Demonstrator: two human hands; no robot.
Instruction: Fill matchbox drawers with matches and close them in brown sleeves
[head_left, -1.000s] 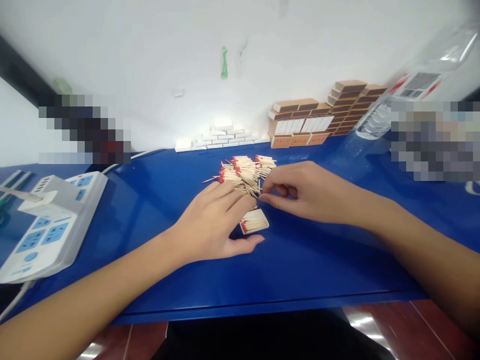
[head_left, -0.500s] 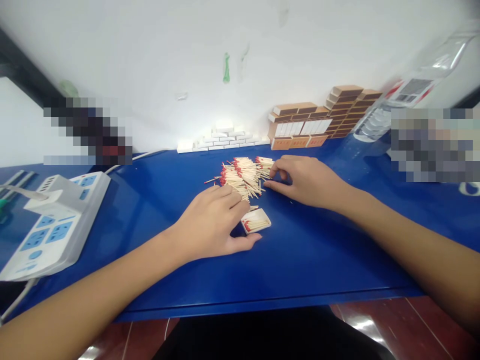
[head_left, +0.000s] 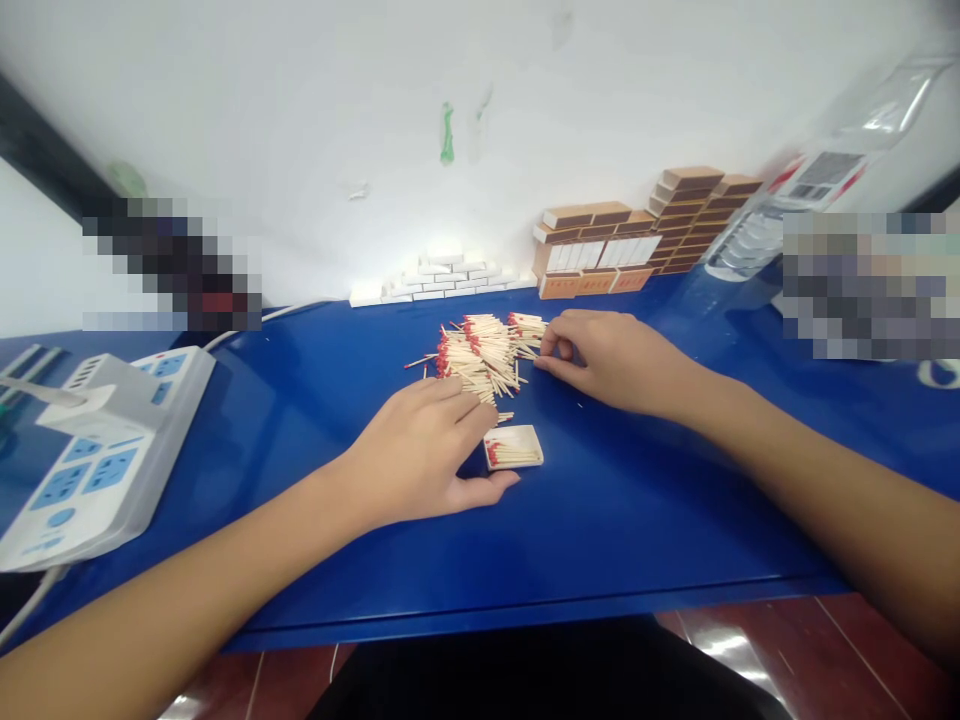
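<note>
A loose pile of red-tipped matches (head_left: 484, 355) lies on the blue table (head_left: 600, 520). In front of it is a small white matchbox tray (head_left: 529, 441) with several matches inside, heads to the left. My left hand (head_left: 427, 450) rests palm down at the tray's left side, thumb below and fingers above it, spread apart. My right hand (head_left: 611, 358) is at the pile's right edge, its thumb and fingertips drawn together on the ends of some matches.
White trays (head_left: 450, 275) and brown matchbox sleeves (head_left: 600, 250) are stacked along the wall. A plastic bottle (head_left: 817, 180) stands at the back right. On the left lies a white power strip (head_left: 112, 450) with a plug and cables.
The tray has turned slightly and now lies straighter beside my left hand. My right hand stays at the pile's right edge, its fingertips slightly closer together.
</note>
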